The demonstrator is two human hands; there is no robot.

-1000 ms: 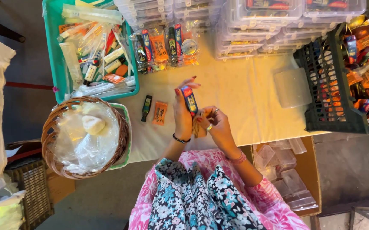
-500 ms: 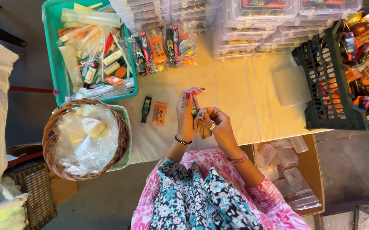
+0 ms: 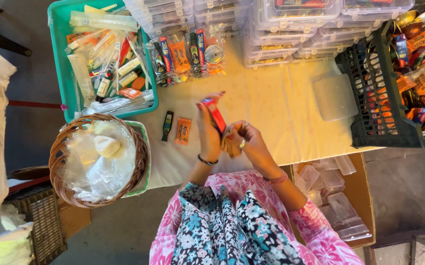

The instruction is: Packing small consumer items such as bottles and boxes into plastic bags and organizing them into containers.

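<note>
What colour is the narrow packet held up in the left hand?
Red, with a darker patch near its lower end; the narrow packet in the left hand shows in the head view.

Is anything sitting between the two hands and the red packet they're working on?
Nothing visible does. The left hand already holds the long red packet upright above the cream tablecloth, and the right hand touches its lower end. The small dark packet and orange packet lie off to the left.

Cloth-covered table (image 3: 276, 118) (cream): green tray (image 3: 58, 59), wicker basket (image 3: 58, 157), black crate (image 3: 369, 93), clear boxes (image 3: 296, 29), orange sachet (image 3: 183, 131).
</note>
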